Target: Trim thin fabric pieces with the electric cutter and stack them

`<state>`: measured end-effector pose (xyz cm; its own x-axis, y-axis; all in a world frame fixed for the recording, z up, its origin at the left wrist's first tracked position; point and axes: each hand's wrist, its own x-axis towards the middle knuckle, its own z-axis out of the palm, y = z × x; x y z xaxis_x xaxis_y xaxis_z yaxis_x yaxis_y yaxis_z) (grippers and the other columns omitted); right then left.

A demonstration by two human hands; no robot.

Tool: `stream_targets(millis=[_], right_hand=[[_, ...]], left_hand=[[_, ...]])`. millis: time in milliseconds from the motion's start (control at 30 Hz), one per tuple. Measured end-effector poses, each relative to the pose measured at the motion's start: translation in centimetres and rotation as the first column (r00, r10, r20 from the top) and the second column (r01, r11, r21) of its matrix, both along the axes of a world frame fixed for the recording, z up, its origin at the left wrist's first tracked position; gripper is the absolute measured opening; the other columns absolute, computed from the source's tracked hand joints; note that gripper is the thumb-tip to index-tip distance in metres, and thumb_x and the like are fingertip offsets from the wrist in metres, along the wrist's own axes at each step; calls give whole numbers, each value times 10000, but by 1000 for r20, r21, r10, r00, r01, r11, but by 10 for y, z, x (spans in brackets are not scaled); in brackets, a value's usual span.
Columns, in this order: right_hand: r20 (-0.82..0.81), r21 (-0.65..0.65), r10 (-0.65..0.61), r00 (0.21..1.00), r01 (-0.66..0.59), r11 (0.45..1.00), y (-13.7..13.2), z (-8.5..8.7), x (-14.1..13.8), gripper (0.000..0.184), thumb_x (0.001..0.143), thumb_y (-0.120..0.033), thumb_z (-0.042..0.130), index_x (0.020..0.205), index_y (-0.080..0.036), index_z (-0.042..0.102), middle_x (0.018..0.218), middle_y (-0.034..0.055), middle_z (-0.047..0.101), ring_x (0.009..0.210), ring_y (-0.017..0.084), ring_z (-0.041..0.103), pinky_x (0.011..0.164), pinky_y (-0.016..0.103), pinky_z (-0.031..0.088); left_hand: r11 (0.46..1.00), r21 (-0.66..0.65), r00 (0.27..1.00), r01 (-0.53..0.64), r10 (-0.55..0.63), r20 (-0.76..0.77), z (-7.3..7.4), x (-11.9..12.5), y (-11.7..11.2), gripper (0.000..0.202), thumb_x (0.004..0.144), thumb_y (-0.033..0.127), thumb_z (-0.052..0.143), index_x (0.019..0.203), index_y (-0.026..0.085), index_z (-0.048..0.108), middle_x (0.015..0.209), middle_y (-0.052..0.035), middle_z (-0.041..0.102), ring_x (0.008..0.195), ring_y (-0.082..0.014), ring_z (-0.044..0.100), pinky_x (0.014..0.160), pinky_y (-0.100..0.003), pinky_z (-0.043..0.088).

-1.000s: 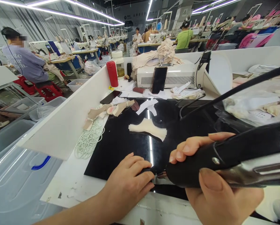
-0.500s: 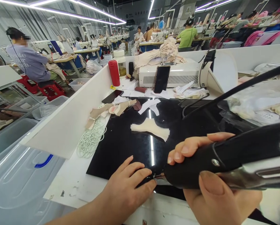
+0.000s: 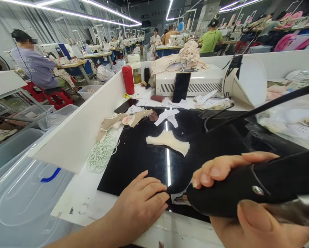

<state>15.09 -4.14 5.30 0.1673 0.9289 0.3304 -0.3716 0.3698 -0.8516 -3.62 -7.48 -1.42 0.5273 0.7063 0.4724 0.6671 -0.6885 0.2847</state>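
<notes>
My right hand (image 3: 249, 227) is wrapped around a thick black handheld tool (image 3: 221, 196) with a rivet and a metal part along its side. Its metal tip (image 3: 181, 198) points left, low over the near edge of a glossy black board (image 3: 130, 165); a pale bit of material shows around the tip. My left hand (image 3: 141, 201) lies palm down on the board's near edge, fingers stretched out, fingertips close to the tip. Whether anything is under those fingers is hidden. Beyond both hands lies a small stack of cream, curved cut pieces (image 3: 168, 141).
Green elastic cord (image 3: 102, 153) and beige pieces (image 3: 111, 124) lie left. White pieces (image 3: 167, 117), a propped phone (image 3: 181, 86), a red bottle (image 3: 128, 80) and a white vented box (image 3: 203, 84) stand behind. A black cable (image 3: 268, 96) crosses the right. A co-worker (image 3: 34, 65) sits far left.
My right hand and the black tool have moved right and slightly down, away from my left fingertips. My left fingers have drawn closer together. The view has shifted slightly.
</notes>
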Motion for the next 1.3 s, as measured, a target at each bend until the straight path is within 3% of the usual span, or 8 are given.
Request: stream_targets(millis=[400,500,633,767,900,1133,1300], right_hand=[[164,20,-18,986,15,1000,-5,2,-1,307,810,-458,835,916,-271,616,714,-31,623,595,166,635,562,314,566],[89,12,-8,996,7,1000,-3,5,4,376,770,-405,875,1007,-279,612,743,-23,641,611,182,635,557,339,583],[-71,-3,-184,980,184,983,4,11,17,466,660,-340,937,1036,-307,664,737,-41,618,630,178,584,556,332,592],[-93,-41,-302,949,299,953,12,16,28,428,605,-304,935,972,-309,714,733,-29,602,647,194,573,512,334,577],[-54,6,-310,949,311,950,13,12,30,426,659,-344,923,1020,-314,699,765,-32,638,633,183,579,539,339,575],[5,97,-233,972,232,968,14,-2,24,359,794,-324,835,1102,-286,655,811,-12,659,692,185,622,590,343,591],[24,122,-169,985,165,979,11,-10,26,348,836,-311,814,1136,-291,640,849,-4,648,732,181,631,626,347,595]], left_hand=[[999,7,997,37,-37,-71,1,1,4,178,1051,229,562,1172,210,691,1076,-31,740,1034,-183,693,1127,-456,500],[997,-18,991,75,-77,-109,5,0,7,163,1049,233,570,1151,223,697,1099,-29,735,1041,-181,686,1151,-472,476],[985,-92,982,144,-153,-110,13,-3,23,183,1068,222,534,1174,215,683,1119,-24,733,1069,-149,686,1214,-436,400],[942,-163,945,294,-312,-95,18,-1,54,254,1067,235,541,1303,186,621,1267,-59,718,1234,-181,646,1221,-403,382],[864,-308,899,398,-435,-59,21,6,77,513,971,290,717,1434,199,516,1414,-61,660,1428,-217,518,1260,-452,327],[771,-440,854,461,-521,-18,26,16,89,705,900,340,798,1511,275,453,1439,-64,647,1511,-249,411,1258,-588,267],[753,-466,845,464,-535,-22,24,17,92,709,890,400,799,1498,244,468,1454,-95,631,1520,-272,395,1257,-631,224]])
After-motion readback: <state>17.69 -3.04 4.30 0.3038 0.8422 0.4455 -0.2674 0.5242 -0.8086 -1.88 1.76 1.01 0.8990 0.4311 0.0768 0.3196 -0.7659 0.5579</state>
